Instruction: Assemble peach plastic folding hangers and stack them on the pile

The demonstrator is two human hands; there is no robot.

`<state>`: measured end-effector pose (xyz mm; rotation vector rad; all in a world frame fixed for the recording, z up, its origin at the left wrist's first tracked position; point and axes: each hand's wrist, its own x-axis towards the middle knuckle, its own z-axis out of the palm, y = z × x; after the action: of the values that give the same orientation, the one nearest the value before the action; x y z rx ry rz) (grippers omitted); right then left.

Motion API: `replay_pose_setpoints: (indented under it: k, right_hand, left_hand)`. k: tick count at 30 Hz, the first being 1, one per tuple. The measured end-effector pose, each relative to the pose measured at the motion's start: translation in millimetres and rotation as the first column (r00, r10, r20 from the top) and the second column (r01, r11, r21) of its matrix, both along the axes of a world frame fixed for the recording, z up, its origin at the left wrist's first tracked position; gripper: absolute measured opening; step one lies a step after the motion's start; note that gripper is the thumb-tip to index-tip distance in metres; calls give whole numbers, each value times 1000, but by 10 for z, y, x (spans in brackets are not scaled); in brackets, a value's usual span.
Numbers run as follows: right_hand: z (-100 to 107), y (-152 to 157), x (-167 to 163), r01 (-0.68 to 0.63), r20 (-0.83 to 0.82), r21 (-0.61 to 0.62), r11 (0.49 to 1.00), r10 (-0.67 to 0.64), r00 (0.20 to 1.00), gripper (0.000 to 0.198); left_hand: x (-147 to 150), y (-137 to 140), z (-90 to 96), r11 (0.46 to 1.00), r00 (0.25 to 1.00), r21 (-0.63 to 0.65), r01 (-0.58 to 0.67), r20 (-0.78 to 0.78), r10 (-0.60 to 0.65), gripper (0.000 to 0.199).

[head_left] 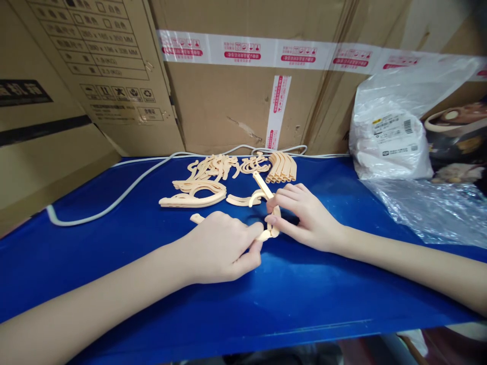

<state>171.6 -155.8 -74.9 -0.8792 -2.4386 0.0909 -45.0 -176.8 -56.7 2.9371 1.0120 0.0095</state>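
A beige plastic folding clothes hanger (262, 183) is between my two hands, one arm of it pointing up and away. My left hand (218, 248) pinches the hanger near its joint with thumb and forefinger; another arm's end sticks out behind the knuckles. Closed on the piece beside the joint, my right hand (304, 215) presses with thumb and fingers. A small curved hook (257, 196) shows just left of the right fingers. Part of the hanger is hidden by both hands.
Behind lie folded hanger parts (192, 202), a heap of curved pieces (215, 166) and a neat stack of arms (282, 167) on the blue table (304, 299). A white cable (125, 200) runs along the back. Cardboard boxes (236, 101) wall the rear; a plastic bag (391, 132) stands right.
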Motion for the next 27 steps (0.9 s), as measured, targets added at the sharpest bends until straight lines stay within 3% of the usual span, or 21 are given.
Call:
replay_pose_setpoints:
  k: [8,15,23,27]
  right_hand:
    - [-3,48,20,127,-153,-144,981,-149,977,9]
    - [-44,116,50,179,-240,-273,945,-247,939,18]
    - [-78,175,67,123,-352,-348,930,-251,902,21]
    - [-90,184,70,92,-389,-326,941,-222,894,20]
  left_hand:
    - [-19,47,-48,998,996,4,67,60,-67,19]
    - [-16,70,-60,997,994,45,62,86,-66,16]
    - [-14,67,-63,997,996,64,44,80,-49,24]
    - [-26,80,-60,997,995,59,49,86,-54,26]
